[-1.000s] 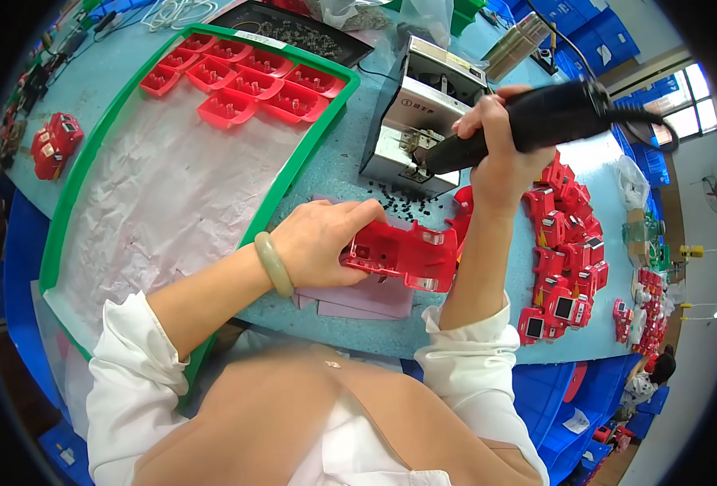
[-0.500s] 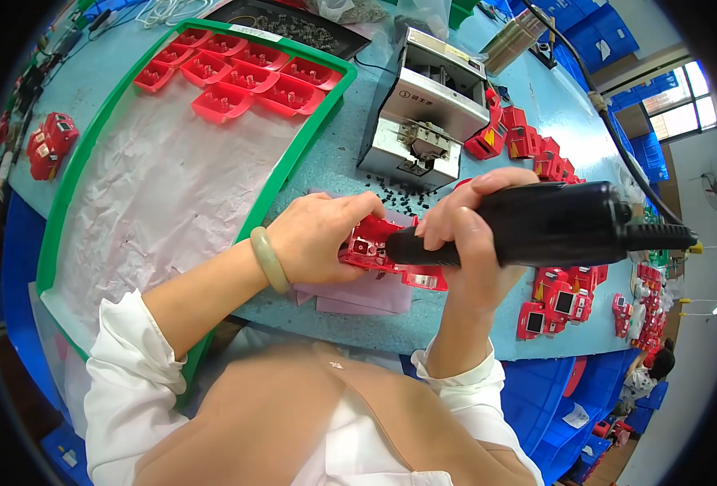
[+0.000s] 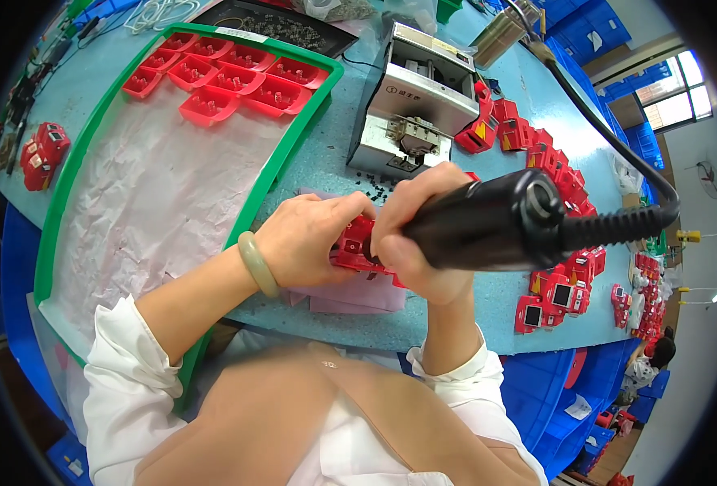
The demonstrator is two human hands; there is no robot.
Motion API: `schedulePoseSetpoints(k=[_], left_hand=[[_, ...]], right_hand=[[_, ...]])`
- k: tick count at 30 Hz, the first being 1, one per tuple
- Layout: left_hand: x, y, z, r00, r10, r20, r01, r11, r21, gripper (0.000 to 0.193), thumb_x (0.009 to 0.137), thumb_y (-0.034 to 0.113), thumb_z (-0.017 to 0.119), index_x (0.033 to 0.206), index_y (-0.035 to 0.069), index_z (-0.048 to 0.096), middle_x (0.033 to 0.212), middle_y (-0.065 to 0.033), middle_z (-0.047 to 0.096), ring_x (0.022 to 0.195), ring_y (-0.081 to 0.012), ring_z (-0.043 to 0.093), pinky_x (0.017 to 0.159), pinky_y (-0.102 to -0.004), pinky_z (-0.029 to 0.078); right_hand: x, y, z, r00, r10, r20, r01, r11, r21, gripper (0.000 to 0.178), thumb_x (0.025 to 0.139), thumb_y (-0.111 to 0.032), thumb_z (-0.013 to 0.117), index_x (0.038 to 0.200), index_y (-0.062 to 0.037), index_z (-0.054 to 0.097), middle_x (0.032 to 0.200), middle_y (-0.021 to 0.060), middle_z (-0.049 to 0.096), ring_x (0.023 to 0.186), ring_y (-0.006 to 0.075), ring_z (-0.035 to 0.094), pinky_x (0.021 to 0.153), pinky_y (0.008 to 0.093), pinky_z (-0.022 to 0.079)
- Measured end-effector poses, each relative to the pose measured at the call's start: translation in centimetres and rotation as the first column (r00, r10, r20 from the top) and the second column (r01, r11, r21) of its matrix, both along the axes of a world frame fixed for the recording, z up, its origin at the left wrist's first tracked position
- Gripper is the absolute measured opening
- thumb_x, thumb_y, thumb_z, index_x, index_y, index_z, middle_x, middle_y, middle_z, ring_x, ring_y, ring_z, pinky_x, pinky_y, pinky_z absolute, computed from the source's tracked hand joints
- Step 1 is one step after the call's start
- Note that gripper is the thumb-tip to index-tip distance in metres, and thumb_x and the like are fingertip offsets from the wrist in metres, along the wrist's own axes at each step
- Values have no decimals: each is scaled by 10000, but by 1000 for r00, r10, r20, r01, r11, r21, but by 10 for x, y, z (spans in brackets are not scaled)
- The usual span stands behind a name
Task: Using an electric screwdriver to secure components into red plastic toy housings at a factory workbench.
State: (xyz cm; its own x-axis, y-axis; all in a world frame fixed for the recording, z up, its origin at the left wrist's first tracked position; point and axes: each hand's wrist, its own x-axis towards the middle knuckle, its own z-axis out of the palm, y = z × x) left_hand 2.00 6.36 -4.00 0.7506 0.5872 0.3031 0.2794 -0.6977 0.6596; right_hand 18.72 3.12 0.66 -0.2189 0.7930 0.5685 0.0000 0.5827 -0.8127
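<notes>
My left hand (image 3: 298, 243), with a pale bangle at its wrist, grips an open red plastic housing (image 3: 352, 245) above a pink cloth (image 3: 350, 300). In my right hand (image 3: 439, 279) is a black corded electric screwdriver (image 3: 480, 223), the fingers wrapped round its front part. Its nose points down and left into the housing. My right fingers hide the bit and the far side of the housing, so contact with a screw cannot be seen. Small black pieces (image 3: 368, 185) lie scattered on the table just beyond the housing.
At left a green-rimmed tray (image 3: 294, 138) holds several red shells (image 3: 237, 78). A metal box-shaped machine (image 3: 419, 93) stands ahead. Red assembled units (image 3: 565, 296) line the right side. The screwdriver's cord (image 3: 618, 134) arches over the right. A black tray (image 3: 273, 28) lies at the back.
My right hand has moved left with the electric screwdriver, whose rear end has swung nearer and stands more steeply. My left hand keeps its hold on the housing. The whole view has shifted slightly.
</notes>
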Motion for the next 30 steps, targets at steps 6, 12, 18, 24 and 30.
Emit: schedulePoseSetpoints(k=[6, 12, 18, 24, 30], left_hand=[[-3, 3, 5, 1000, -6, -19, 6, 999, 45, 456, 611, 216, 733, 962, 88, 471, 796, -118, 616, 749, -323, 601, 730, -395, 467], [-2, -1, 10, 995, 0, -98, -9, 996, -89, 467, 586, 191, 735, 971, 74, 499, 842, -84, 619, 785, -265, 605, 776, -351, 456], [-2, 3, 14, 995, 0, -100, -10, 995, -95, 471, 581, 193, 740, 964, 72, 494, 831, -86, 620, 769, -266, 606, 772, -349, 456], [0, 5, 12, 995, 19, -98, -31, 993, -116, 481, 574, 195, 743, 966, 74, 492, 820, -96, 620, 772, -281, 607, 762, -367, 459], [1, 3, 6, 999, 7, -53, -11, 997, -75, 457, 592, 218, 742, 934, 77, 474, 732, -93, 613, 732, -291, 604, 756, -383, 447]], right_hand=[[-4, -1, 16, 995, 6, 103, -7, 1000, 7, 311, 642, -3, 609, 915, -9, 460, 620, 67, 542, 499, 126, 527, 483, 259, 456], [18, 26, 49, 817, -160, -554, 236, 969, 69, 253, 741, -1, 569, 978, 10, 481, 605, 94, 540, 486, 148, 523, 537, 277, 473], [23, 68, 38, 834, -491, -251, 521, 851, 63, 184, 760, 9, 550, 935, 34, 498, 588, 80, 520, 484, 160, 518, 532, 294, 469], [15, 34, 53, 860, -458, -225, 453, 888, -76, 210, 756, 9, 553, 952, 44, 485, 580, 82, 513, 486, 160, 518, 530, 297, 469], [-15, -5, 54, 890, -323, -321, 326, 944, -46, 265, 725, 39, 538, 974, 23, 451, 615, 90, 527, 482, 156, 513, 491, 281, 466]])
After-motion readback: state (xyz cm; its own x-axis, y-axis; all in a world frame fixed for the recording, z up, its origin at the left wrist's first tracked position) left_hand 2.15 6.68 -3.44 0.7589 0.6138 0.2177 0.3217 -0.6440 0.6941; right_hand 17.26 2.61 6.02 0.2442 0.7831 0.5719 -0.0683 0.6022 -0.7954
